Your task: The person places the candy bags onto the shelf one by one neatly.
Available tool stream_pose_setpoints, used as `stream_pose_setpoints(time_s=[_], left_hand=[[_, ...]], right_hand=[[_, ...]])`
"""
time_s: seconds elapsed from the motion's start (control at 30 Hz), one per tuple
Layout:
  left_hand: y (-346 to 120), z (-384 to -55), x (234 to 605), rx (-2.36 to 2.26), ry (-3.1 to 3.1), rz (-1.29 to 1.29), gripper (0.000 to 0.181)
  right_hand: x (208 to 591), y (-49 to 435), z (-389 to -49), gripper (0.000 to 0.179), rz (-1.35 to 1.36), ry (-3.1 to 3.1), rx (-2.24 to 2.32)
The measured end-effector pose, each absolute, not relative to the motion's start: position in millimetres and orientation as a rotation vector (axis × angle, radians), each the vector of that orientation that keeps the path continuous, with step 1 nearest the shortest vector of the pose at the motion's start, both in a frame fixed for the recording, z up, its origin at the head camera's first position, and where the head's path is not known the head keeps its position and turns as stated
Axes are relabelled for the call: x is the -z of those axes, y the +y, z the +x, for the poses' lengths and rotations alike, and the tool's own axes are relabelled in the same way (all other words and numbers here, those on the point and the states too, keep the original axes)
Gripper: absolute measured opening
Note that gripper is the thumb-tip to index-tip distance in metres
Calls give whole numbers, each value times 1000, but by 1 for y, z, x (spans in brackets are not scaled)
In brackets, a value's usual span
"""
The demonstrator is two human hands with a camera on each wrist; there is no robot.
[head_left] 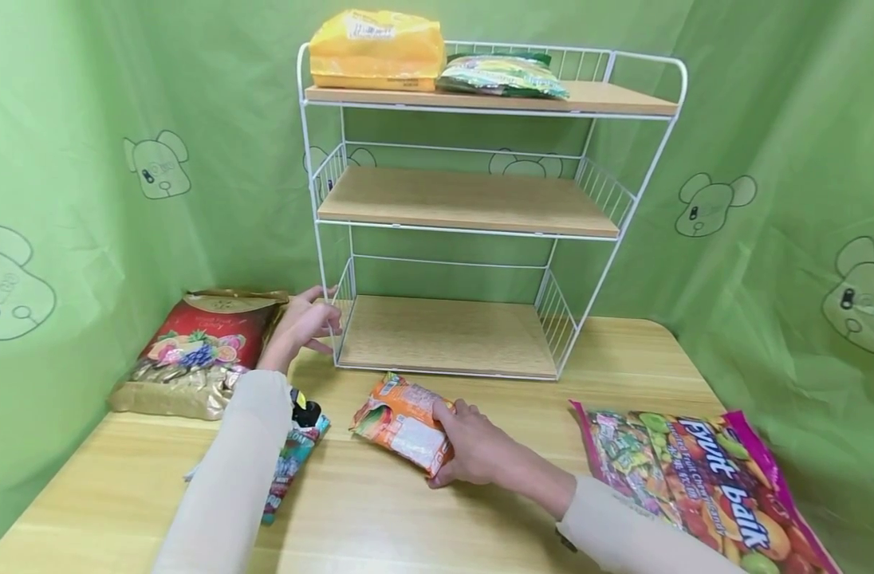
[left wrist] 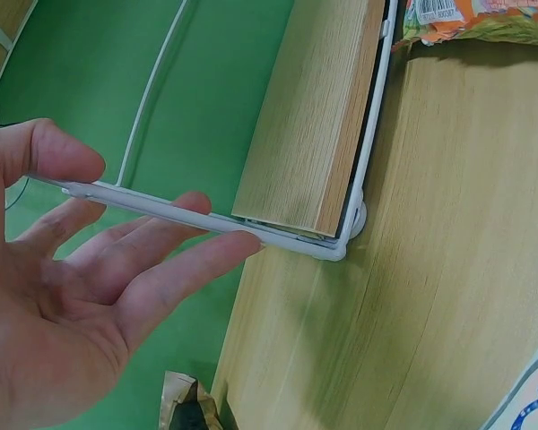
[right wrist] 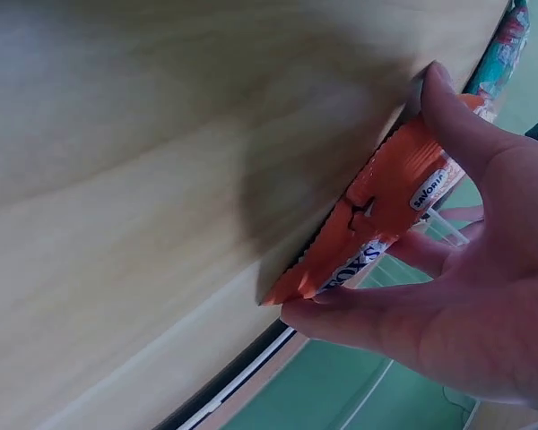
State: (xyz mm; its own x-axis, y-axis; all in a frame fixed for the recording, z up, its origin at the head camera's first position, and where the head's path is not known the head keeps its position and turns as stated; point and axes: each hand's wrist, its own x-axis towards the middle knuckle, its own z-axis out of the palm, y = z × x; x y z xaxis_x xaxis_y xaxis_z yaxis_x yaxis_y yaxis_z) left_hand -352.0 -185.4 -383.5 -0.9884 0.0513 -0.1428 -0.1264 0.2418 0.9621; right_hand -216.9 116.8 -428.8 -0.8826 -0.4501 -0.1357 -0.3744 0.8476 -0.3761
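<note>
My left hand [head_left: 309, 323] holds the lower left front post of a white wire rack with wooden shelves [head_left: 437, 335]. In the left wrist view the thumb lies on one side of the post [left wrist: 152, 204], the fingers on the other. My right hand [head_left: 475, 445] grips the right end of an orange candy bag [head_left: 407, 422] on the table in front of the rack. Up close, thumb and fingers span the bag's orange end [right wrist: 386, 206]. Under my left forearm, partly hidden, lies a teal candy bag [head_left: 293, 462].
A red and gold candy bag [head_left: 200, 351] lies left of the rack. At right is a large pink-edged fruit candy bag [head_left: 702, 486]. A yellow bag [head_left: 375, 52] and a green bag [head_left: 505, 74] sit on the top shelf. Green cloth [head_left: 781, 104] surrounds the table.
</note>
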Motion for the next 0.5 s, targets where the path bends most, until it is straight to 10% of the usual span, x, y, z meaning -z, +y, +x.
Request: stream_pose_setpoints(time_s=[0.5], left_hand=[[-187, -354, 386, -1852, 2369, -67, 77]], right_hand=[[435, 121, -217, 56, -709, 2919, 508]])
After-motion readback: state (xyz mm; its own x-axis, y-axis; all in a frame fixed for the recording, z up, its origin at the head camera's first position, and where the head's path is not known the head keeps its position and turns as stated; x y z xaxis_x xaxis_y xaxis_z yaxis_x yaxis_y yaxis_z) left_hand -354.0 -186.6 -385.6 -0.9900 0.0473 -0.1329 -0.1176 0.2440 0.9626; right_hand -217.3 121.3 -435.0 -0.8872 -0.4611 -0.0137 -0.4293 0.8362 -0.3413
